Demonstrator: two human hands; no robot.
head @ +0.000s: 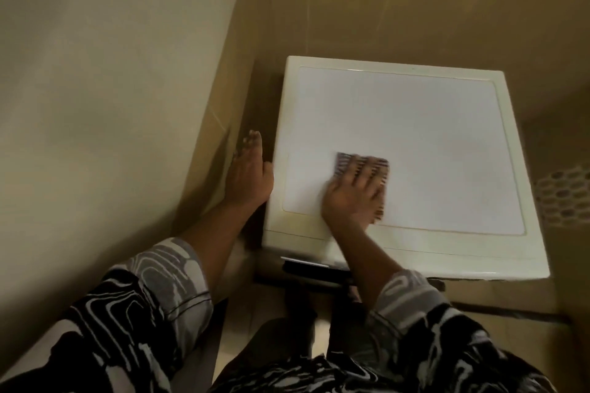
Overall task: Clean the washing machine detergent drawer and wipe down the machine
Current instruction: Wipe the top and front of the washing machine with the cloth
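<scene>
One white washing machine (431, 153), seen from above. On near-left part of its top, right grip (351, 193) spread flat, fingers straight, pressing one striped cloth (346, 161); blurred. Against left edge, left grip (247, 169) straight-fingered, holding nothing, thumb touching top rim.
</scene>
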